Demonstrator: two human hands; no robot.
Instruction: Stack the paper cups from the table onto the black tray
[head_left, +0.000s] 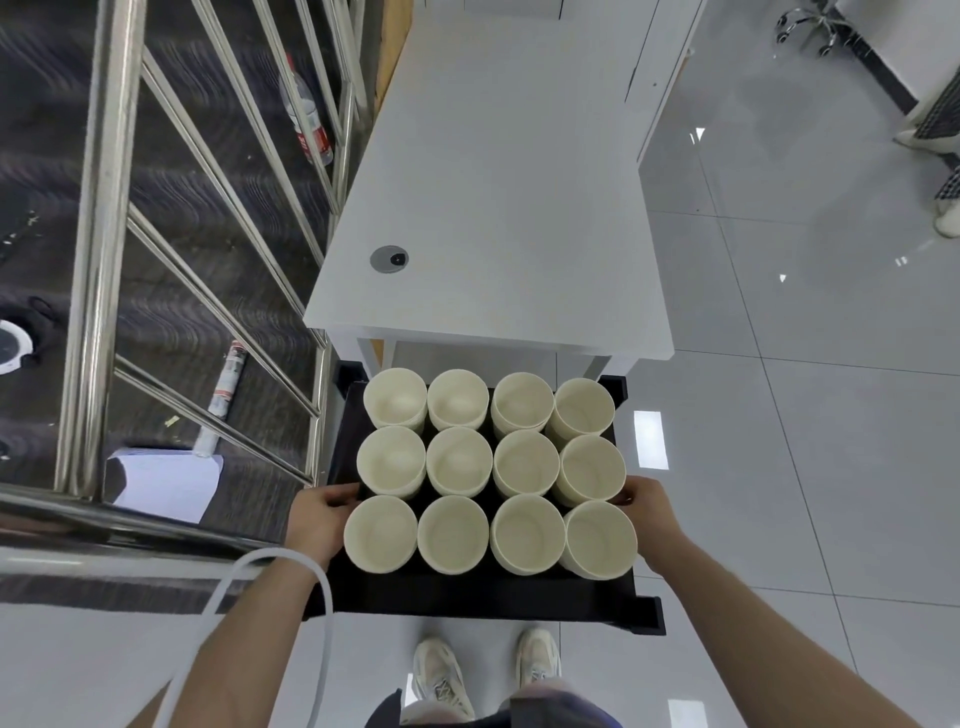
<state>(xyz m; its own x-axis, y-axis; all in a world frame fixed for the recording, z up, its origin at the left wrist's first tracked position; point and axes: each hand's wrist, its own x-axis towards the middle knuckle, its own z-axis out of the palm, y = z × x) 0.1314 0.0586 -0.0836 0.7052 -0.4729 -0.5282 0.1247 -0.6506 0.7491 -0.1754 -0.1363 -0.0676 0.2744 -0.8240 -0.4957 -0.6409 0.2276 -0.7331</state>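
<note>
**A:** Fig. 1, head view. Black tray (483, 597) carried level over the floor, just short of the near end of the white table (498, 208). Loaded with 12 stacks of paper cups (457, 460), upright, mouths up, in 3 rows of 4, rims touching or nearly so.

**B:** State of the hands?

**A:** Left hand (317, 519) at the tray's left edge, fingers curled over the rim beside the near-left stack. Right hand (647, 512) at the right edge, fingers tucked behind the near-right stack, apparently gripping the rim; fingertips hidden, so closure inferred only. Both closed on the tray, neither on a cup.

**B:** Key relation for the coming move?

**A:** Long axis of the tray running away from the body, roughly in line with the table's length. Grips set opposite each other across the short axis, toward the near half, so the far rows hang forward of the hands. Table top bare of cups in view; loading judged complete or nearly so. Neither hand nearer the table; both level with each other.

**B:** Risk?

**A:** Tall, light stacks, easily toppled by any tilt. Far-right stack (584, 408) leaning slightly already.

**B:** Surroundings?

**A:** Steel railing (98, 260) to the left, plastic bottle (306, 119) beyond it.
</note>
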